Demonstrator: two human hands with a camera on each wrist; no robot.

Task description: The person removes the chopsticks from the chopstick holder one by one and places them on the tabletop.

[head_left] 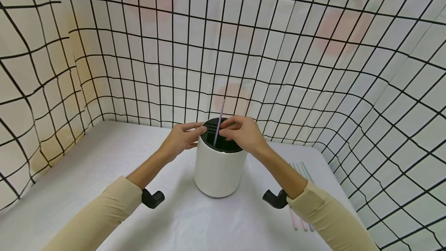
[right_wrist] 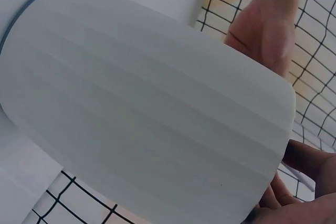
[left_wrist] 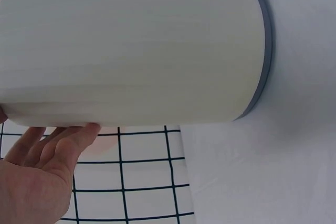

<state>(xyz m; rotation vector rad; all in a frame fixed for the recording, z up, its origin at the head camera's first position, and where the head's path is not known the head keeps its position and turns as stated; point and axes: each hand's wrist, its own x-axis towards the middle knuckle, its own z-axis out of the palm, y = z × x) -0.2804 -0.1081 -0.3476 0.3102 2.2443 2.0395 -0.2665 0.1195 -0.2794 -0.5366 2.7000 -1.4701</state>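
Note:
A white cylindrical bin [head_left: 220, 173] with a dark inside stands upright on the table. My left hand [head_left: 181, 138] holds it at the left of the rim, thumb on the edge; in the left wrist view the fingers [left_wrist: 68, 148] lie against its side. A thin lilac stick [head_left: 220, 116], like a straw, leans in the bin with its lower end inside and its top above the rim. My right hand [head_left: 244, 133] is over the right of the rim, thumb and fingertips pinching the stick. In the right wrist view the bin wall [right_wrist: 152, 98] hides part of this hand.
Several thin pastel sticks [head_left: 295, 224] lie on the white table [head_left: 167, 220] at the right, partly under my right forearm. A black wire grid [head_left: 188, 45] encloses the table at the back and both sides, with pale cloth behind it. A black wrist mount sits on each sleeve cuff.

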